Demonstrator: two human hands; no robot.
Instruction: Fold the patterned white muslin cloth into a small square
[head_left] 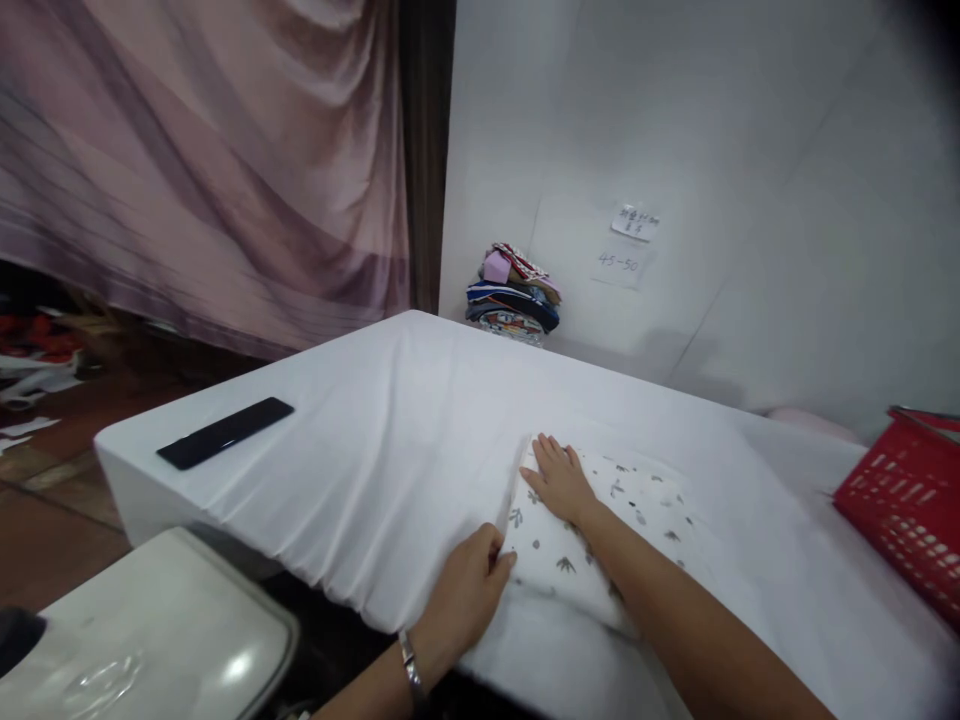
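Note:
A folded white cloth (568,562) with a small grey-green leaf print lies on the white-covered table. At its near left corner my left hand (470,580), with a silver bracelet on the wrist, has thumb and fingers closed on the edge. My right hand (557,478) rests flat near the cloth's far left corner, palm down and fingers stretched out. The forearm crosses over the cloth and hides part of its right side. What kind of fabric article it is cannot be made out.
A black flat phone-like slab (226,433) lies at the table's left. Behind the far edge stands a pile of folded clothes (514,295) against the wall. A red plastic basket (907,500) is at the right, a pale scooter-like seat (172,630) at the near left.

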